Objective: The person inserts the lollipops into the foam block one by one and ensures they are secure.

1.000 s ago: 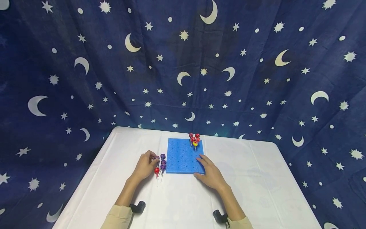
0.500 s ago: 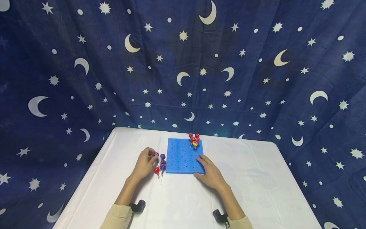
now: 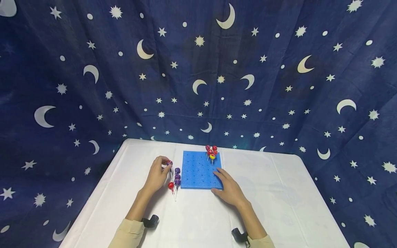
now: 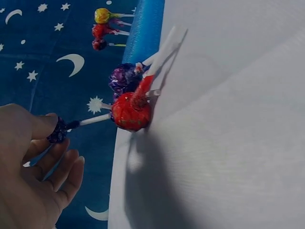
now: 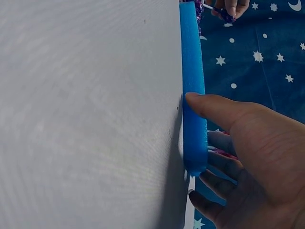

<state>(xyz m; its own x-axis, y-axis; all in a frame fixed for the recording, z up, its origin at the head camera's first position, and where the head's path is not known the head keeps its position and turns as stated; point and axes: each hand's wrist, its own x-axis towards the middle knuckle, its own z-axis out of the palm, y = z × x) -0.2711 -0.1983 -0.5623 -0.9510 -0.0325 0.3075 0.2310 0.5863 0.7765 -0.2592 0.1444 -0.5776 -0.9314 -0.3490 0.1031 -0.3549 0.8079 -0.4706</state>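
Left hand [image 4: 28, 183] pinches dark purple wrapped ball lollipop [image 4: 57, 131] by the head; its white stick runs up to shiny red wrapped ball lollipop [image 4: 131, 113], contact unclear. Red one lies on white tabletop [image 4: 233, 133], mottled purple wrapped ball lollipop [image 4: 124, 78] just beside. Bright blue slab [image 4: 144, 36] at top; yellow ball lollipop [image 4: 101, 15], bright red ball lollipop [image 4: 98, 30], dark red ball lollipop [image 4: 99, 44], sticks toward slab. Navy star-and-moon cloth [image 4: 43, 90] behind.

Purple-wrapped lollipop [image 4: 58, 132] pinched by its head in left grip [image 4: 28, 162], stick pointing down. Blue holed board [image 3: 196, 174] lies flat; five lollipops [image 3: 210, 152] stand near its far right corner.
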